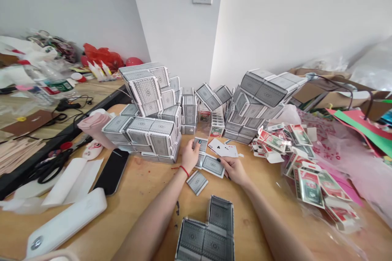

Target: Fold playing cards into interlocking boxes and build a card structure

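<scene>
My left hand (190, 154) is closed on grey-patterned playing cards, its thumb on top of an upright card (201, 145). My right hand (235, 170) pinches the right end of a card lying sideways (213, 165), which meets the left hand's cards at its left end. Just beyond, some face-up cards (223, 148) lie on the table, with aces among them. Nearer me, beside my left wrist, rests a small square of folded card (197, 182). Between my forearms stands an L-shaped group of card-covered blocks (206, 234).
Stacked card blocks rise at left (153, 130) and right (257, 102). Opened red-green card boxes (309, 187) pile up at right. A black phone (112, 171), scissors (50, 167) and a white elongated device (67, 222) lie at left. The wooden table (143, 195) ends near a wall.
</scene>
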Tool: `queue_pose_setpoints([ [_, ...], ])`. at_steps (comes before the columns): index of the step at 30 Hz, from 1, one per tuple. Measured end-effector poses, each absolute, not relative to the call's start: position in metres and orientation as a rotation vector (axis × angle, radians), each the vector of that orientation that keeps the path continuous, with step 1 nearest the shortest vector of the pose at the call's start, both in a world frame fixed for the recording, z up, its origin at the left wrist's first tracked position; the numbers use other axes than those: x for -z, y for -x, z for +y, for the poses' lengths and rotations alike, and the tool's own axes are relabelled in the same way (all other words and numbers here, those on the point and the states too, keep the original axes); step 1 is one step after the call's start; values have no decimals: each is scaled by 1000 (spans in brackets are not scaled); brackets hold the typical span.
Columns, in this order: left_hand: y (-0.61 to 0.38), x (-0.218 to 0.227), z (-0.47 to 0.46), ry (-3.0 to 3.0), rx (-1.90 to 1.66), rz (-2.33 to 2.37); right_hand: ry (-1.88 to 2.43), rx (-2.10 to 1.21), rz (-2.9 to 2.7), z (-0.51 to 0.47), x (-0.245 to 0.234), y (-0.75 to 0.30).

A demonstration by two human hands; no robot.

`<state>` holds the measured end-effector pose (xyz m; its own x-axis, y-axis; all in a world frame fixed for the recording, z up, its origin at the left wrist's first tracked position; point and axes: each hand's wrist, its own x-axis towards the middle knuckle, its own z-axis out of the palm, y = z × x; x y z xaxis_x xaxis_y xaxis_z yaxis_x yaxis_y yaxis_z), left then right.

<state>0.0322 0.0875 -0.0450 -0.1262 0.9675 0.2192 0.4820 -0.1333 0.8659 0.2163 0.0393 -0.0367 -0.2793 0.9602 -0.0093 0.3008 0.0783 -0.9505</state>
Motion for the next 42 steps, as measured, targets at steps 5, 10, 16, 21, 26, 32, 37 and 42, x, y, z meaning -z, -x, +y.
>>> queue_pose_setpoints([
  [5,-36,44,83,-1717,-1173,1659,1260,-1279,-1708,41,35,-217],
  [10,-38,43,81,-1721,-1165,1669,1275,-1243,-1645,40,36,-213],
  [16,-40,42,81,-1705,-1162,1683,1295,-1196,-1609,40,38,-205],
  [21,-43,41,79,-1710,-1123,1706,1294,-1153,-1635,41,37,-198],
  [26,-45,39,79,-1699,-1102,1737,1316,-1111,-1648,41,36,-192],
  [32,-49,40,79,-1712,-1090,1738,1342,-1058,-1645,42,39,-186],
  [37,-47,40,81,-1697,-1118,1683,1384,-1094,-1548,39,39,-186],
  [42,-33,43,93,-1582,-1222,1775,1350,-998,-1607,31,37,-186],
])
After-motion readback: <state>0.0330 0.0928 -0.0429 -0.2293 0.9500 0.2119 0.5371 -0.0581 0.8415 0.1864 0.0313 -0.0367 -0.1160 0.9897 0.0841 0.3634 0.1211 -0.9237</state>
